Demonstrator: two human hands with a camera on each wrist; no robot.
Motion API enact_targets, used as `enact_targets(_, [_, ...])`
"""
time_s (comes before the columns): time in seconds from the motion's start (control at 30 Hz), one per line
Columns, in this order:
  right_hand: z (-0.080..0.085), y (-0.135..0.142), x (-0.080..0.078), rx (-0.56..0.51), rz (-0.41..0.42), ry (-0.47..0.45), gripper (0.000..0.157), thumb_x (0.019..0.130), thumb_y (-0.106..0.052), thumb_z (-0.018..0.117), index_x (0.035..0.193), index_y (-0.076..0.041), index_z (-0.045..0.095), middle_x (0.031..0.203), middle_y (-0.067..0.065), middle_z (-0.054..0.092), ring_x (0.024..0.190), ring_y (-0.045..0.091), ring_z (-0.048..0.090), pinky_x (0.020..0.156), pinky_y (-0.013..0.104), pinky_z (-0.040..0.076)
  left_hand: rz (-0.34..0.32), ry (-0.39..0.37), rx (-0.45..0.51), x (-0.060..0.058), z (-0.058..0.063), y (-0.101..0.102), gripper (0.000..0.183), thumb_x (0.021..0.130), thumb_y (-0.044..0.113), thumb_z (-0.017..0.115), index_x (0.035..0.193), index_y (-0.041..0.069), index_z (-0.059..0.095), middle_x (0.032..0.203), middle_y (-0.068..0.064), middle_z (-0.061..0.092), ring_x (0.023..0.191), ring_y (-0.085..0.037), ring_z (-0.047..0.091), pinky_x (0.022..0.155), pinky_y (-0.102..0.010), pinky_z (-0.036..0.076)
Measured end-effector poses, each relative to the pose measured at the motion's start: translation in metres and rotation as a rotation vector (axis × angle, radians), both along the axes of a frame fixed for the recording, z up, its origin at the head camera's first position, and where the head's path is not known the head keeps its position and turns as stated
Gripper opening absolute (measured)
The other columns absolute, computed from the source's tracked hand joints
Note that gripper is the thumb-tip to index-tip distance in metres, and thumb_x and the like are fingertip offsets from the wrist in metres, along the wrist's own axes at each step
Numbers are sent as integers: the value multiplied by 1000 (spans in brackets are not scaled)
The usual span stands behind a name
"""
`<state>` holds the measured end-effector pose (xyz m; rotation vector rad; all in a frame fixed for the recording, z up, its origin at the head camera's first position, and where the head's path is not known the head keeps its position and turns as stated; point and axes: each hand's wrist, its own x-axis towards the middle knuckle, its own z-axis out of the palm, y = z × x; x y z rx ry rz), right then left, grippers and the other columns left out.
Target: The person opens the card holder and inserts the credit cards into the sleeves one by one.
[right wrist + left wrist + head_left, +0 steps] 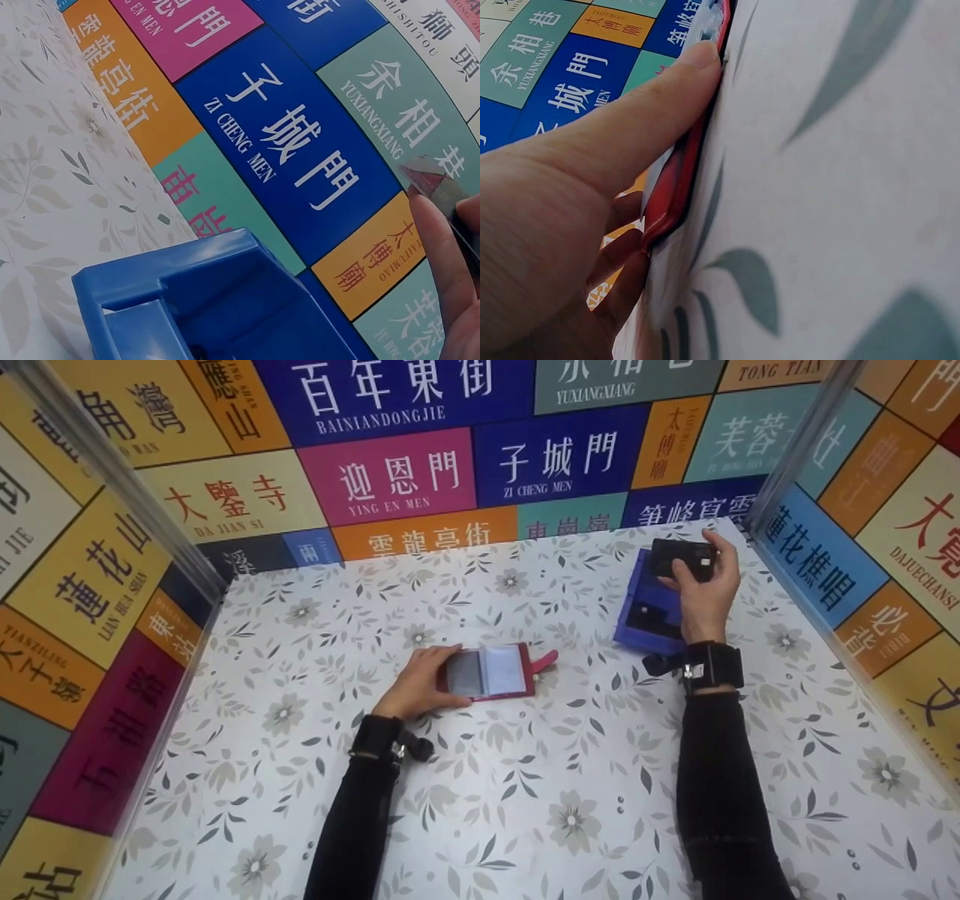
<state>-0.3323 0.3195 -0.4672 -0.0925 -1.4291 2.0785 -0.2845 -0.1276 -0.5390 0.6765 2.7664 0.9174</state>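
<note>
A small red card holder (529,690) lies open on the table, its clear sleeves showing and its pink snap strap pointing right. My left hand (416,686) grips its left end, thumb on the near edge and fingers at the far edge; the left wrist view shows the thumb (652,112) against the red cover (679,176). At the back right, my right hand (709,596) pinches a black card (670,558) with a small light square. It is held above a blue plastic box (626,604), where more black card-like pieces (651,619) lie.
The table (450,810) has a white cloth with grey leaves and flowers. Panels with coloured lettered signs stand behind (390,476), on the left (97,585) and on the right (892,532). The blue box (225,262) stands near the back panel.
</note>
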Motion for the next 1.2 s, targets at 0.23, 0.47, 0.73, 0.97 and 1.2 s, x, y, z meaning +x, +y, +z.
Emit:
enact_targets(0.23, [1, 2, -2, -18, -77, -42, 38, 87, 11, 75, 114, -3, 52, 100, 11, 62, 97, 24, 69, 74, 28, 63, -2, -8, 0, 0, 0, -1, 102, 78, 46, 90, 161, 15, 39, 158, -7, 46, 145, -29, 38, 121, -46, 34])
enact_targets(0.47, [4, 6, 0, 54, 62, -183, 21, 101, -4, 62, 122, -1, 63, 107, 7, 62, 90, 17, 66, 75, 24, 61, 2, 0, -6, -1, -1, -1, 100, 77, 46, 90, 159, 15, 42, 157, -8, 48, 145, -29, 38, 121, -45, 34])
enact_targets(0.73, [6, 8, 3, 95, -68, -138, 28, 95, 2, 69, 117, -7, 56, 95, 3, 68, 85, 15, 64, 72, 21, 52, -4, 15, 4, -1, -1, -1, 96, 78, 45, 91, 156, 13, 46, 155, -9, 50, 144, -30, 38, 121, -46, 34])
enact_targets(0.97, [14, 6, 9, 121, 16, -135, 55, 98, -3, 67, 147, -16, 47, 131, 17, 66, 114, 26, 66, 87, 26, 56, -3, 25, 15, -1, -2, -1, 94, 78, 43, 91, 155, 13, 48, 153, -9, 51, 142, -31, 41, 120, -46, 36])
enact_targets(1.2, [18, 5, 10, 82, 29, -169, 41, 103, -6, 61, 137, -22, 45, 128, 18, 68, 108, 24, 71, 87, 27, 58, 1, 33, 13, -1, -3, -1, 95, 77, 43, 91, 155, 13, 47, 153, -8, 52, 141, -30, 41, 119, -46, 36])
